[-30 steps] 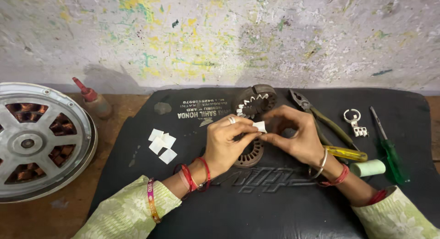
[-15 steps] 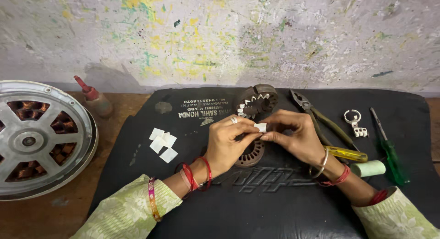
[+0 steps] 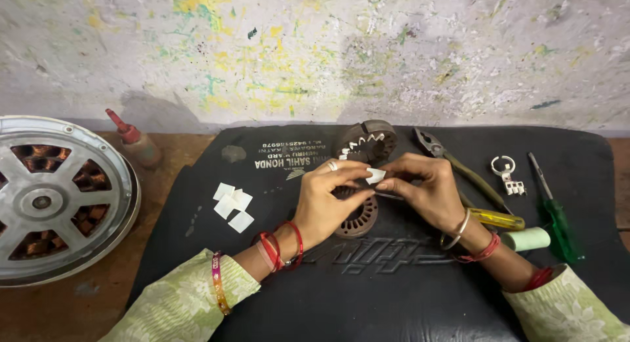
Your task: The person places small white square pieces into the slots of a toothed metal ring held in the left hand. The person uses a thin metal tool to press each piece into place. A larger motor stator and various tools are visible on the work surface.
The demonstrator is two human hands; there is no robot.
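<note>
Pale green sleeves with a faint floral print on both forearms. Left hand (image 3: 328, 201): silver ring on one finger, red thread and red bangles at the wrist, one pink-and-gold patterned bangle further up by the sleeve edge. Right hand (image 3: 426, 191): silver metal bangle at the wrist, red thread bands behind it, another red band by the cuff.

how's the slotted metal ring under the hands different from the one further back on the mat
The near ring lies flat and is partly hidden by the left hand and right hand; the far ring sits uncovered by the mat's back edge. The far ring shows white paper pieces in its slots; the near ring's visible slots look bare. Both are dark, round, toothed metal cores on the black mat.
</note>
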